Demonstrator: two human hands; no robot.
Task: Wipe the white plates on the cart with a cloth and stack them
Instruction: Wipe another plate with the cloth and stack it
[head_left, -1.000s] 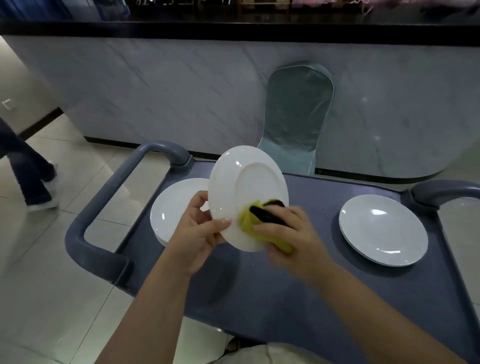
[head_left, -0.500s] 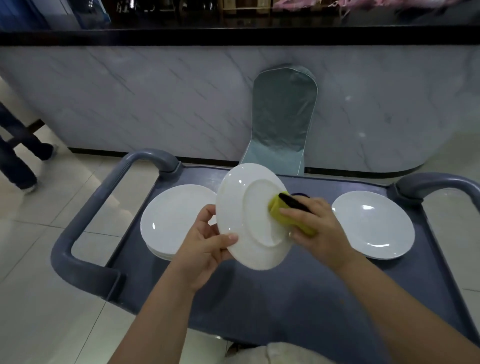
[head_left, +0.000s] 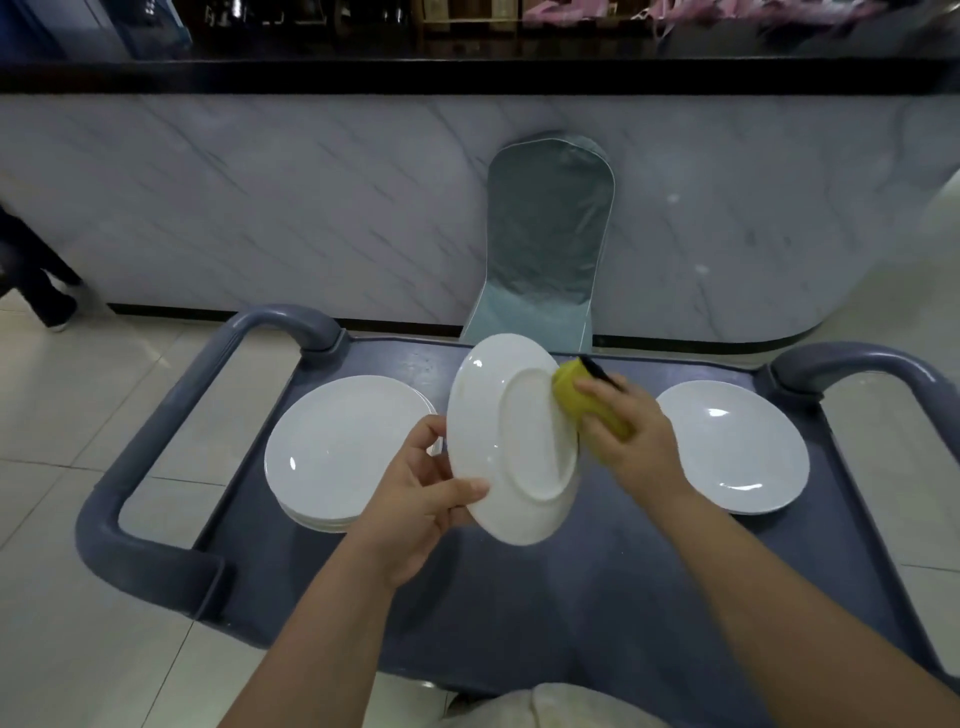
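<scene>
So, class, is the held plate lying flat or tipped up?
Tipped up: the plate is nearly on edge, foot ring facing the camera, left hand gripping its rim.

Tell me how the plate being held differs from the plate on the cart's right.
The held plate is tilted steeply, underside toward the camera; the right plate lies flat, face up, on the cart. The left hand grips the held plate and the right hand holds a cloth to its rim; nothing touches the right plate. Both are white and round.
</scene>
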